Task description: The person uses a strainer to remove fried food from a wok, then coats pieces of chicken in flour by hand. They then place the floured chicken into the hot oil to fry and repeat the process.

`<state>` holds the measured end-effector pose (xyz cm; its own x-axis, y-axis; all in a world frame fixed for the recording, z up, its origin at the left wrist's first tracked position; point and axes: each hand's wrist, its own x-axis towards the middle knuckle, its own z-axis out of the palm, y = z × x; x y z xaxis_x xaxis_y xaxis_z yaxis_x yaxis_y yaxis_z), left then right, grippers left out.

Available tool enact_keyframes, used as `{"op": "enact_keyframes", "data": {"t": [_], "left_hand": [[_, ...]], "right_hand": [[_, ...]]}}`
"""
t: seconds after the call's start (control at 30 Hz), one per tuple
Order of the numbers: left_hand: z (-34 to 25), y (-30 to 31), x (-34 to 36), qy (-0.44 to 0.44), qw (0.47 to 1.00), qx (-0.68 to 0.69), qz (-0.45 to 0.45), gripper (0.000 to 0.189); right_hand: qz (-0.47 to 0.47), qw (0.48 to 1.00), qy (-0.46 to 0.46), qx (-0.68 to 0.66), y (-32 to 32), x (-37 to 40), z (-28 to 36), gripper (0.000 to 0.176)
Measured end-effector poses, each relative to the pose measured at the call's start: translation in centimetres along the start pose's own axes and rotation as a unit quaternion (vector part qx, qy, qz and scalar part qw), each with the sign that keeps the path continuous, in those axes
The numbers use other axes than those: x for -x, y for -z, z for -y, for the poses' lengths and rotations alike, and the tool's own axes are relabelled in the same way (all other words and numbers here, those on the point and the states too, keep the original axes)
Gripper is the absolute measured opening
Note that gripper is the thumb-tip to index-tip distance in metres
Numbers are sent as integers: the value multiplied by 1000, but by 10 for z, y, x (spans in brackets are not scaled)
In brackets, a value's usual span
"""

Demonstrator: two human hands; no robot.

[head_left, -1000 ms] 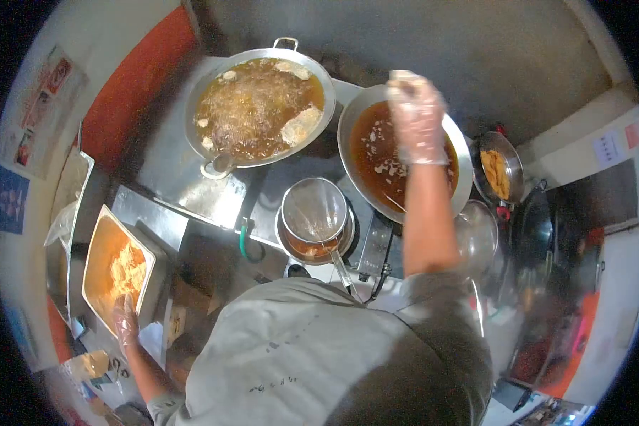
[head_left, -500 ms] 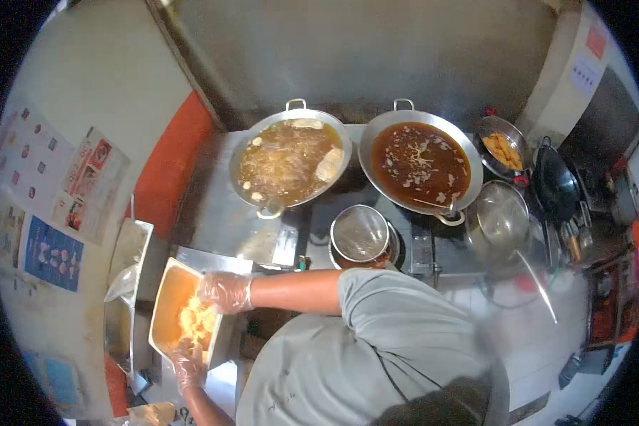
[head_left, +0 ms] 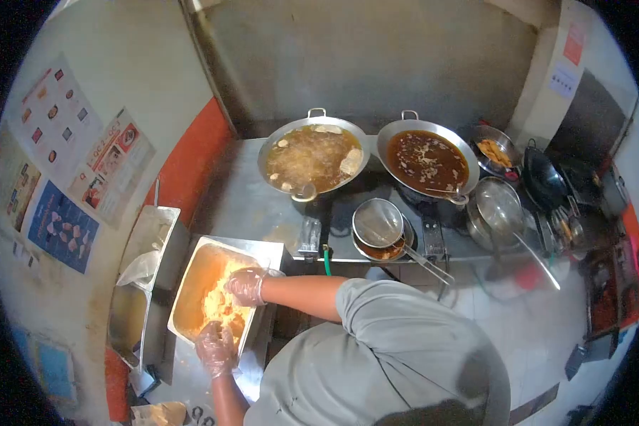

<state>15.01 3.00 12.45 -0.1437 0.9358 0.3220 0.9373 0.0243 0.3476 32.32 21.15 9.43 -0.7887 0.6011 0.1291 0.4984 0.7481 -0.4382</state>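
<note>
My right hand, in a clear plastic glove, reaches into a rectangular metal tray from its far right side. Its fingers curl down at a pile of pale orange, flour-like coated food. At the tray's near edge, my left hand, also gloved, has its fingers bent into the lower part of the same pile. Whatever lies inside either grasp is hidden by the gloves and the glare on the pile.
A wok of bubbling oil with floating pieces and another wok of dark oil stand on the stove. A strainer sits over a pot, and a second strainer lies further right. Metal containers stand by the left wall.
The whole view has shifted, so the tray and woks appear further right. Both hands stay at the pile in the tray, their fingers slightly moved.
</note>
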Motion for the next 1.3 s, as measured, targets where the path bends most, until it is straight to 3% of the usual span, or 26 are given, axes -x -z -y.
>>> {"op": "enact_keyframes", "data": {"t": [0.3,0.57,0.87,1.3], "left_hand": [[-2,6,-5,33,997,-34,65,32],[11,2,-2,5,997,-44,66,35],[17,-5,0,11,997,-41,64,39],[0,12,-4,35,996,-23,79,40]], "right_hand": [[-3,998,-52,25,12,7,12,25],[84,992,-86,30,5,-5,10,27],[43,995,-70,52,7,1,13,28],[80,991,-102,28,30,6,28,34]]}}
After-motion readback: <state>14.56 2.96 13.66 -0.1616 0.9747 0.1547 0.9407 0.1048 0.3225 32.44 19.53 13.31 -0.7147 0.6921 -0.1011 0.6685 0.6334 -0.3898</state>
